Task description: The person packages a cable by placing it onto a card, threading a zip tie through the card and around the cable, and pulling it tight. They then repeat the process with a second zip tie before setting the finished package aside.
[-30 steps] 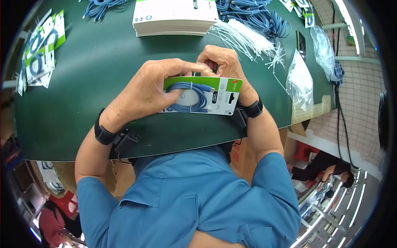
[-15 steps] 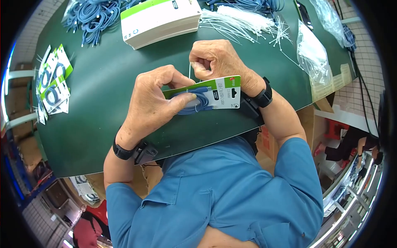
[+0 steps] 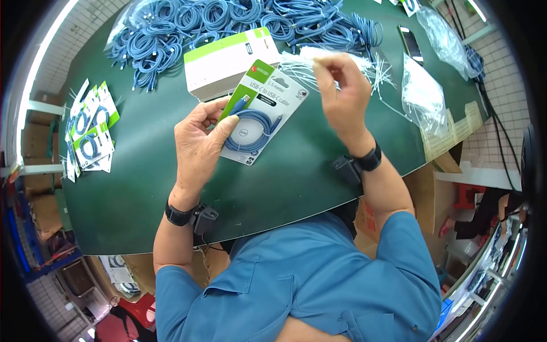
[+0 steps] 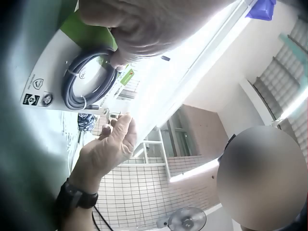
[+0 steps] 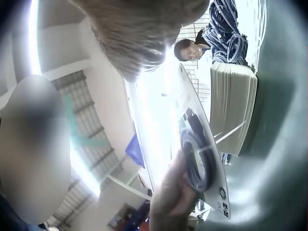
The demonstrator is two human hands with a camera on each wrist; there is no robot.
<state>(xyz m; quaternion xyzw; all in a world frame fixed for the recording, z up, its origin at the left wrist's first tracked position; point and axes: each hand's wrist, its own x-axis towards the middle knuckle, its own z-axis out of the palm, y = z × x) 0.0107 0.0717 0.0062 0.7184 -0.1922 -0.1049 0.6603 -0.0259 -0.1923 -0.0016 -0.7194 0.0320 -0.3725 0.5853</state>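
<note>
My left hand (image 3: pixel 199 134) pinches a green-and-white cable card (image 3: pixel 288 94) at its left edge, thumb in front and fingers behind. Coiled on the card's face is a blue USB-C cable (image 3: pixel 272 126), bound by white cable ties. One tie's white tail (image 5: pixel 231 133) sticks out from the back of the card in the right wrist view. Apart from the card, to its right, my right hand (image 3: pixel 347 97) is raised with thumb and forefinger drawn together; nothing shows between them. Behind its fingertips lies a pile of white cable ties (image 3: pixel 302 65).
A stack of blank cards (image 3: pixel 219 71) stands behind the held card. Many blue cables (image 3: pixel 216 17) cover the back of the green table (image 3: pixel 142 199). Cards with cables (image 3: pixel 91 142) lie at left. To the right are a bag of ties (image 3: pixel 423 97) and a phone (image 3: pixel 410 45).
My right hand has left the card and moved right, towards the cable ties. My left hand has turned the card so its cable face points up and its hang-hole end tilts away.
</note>
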